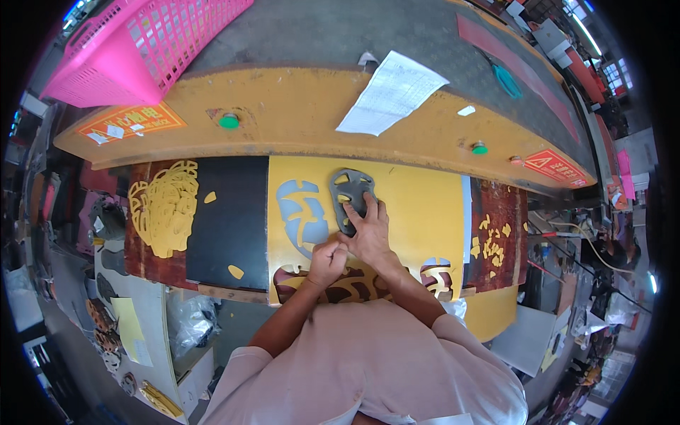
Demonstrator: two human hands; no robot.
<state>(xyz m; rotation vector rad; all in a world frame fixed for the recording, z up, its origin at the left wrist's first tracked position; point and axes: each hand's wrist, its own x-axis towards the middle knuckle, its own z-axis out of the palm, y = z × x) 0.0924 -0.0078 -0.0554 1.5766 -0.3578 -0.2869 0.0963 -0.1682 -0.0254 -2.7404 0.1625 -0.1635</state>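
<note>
On a yellow sheet (418,212) lies a dark grey, sole-shaped cutting die (343,183) with several openings that show yellow. My right hand (372,237) rests on its lower right part, fingers spread over the top. Just below the die's lower end, my left hand (328,263) is closed, its fingertips close to my right thumb; anything in them is hidden. Left of the die, a sole-shaped cutout (297,205) in the sheet shows a pale blue-grey surface crossed by yellow strips. More cutouts (435,278) run along the sheet's near edge, partly behind my forearms.
An orange machine beam (283,106) with green buttons spans the far side, with a paper sheet (389,92) on it. A pink basket (134,57) and teal-handled scissors (506,81) lie beyond. Yellow cut pieces (166,212) are piled left; scraps (490,248) lie right.
</note>
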